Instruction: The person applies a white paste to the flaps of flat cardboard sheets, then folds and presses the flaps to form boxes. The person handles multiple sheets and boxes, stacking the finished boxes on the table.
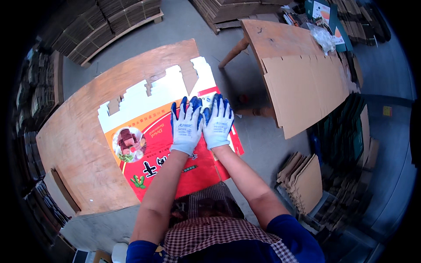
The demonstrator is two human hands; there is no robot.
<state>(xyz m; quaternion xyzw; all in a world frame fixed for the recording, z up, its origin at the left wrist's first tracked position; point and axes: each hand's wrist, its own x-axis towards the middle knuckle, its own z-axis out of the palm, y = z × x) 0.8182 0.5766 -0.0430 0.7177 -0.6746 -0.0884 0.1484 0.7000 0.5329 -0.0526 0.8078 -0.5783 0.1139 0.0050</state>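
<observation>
A flat printed cardboard box blank, red and orange with a food picture, lies on the wooden table, its white stepped flaps toward the far side. My left hand, in a white glove with blue fingertips, rests flat on the red printing. Close beside it, my right hand wears a matching glove and presses near the blank's right edge. Both sets of fingers are stretched out and point away from me. Neither hand grips anything. Part of the printing is hidden beneath my hands and forearms.
The wooden table spreads to the left. On the right, another wooden table bears a brown cardboard sheet and a crumpled plastic bag. Cardboard pieces stand lower right. Bundled cardboard stacks sit on a pallet at the back.
</observation>
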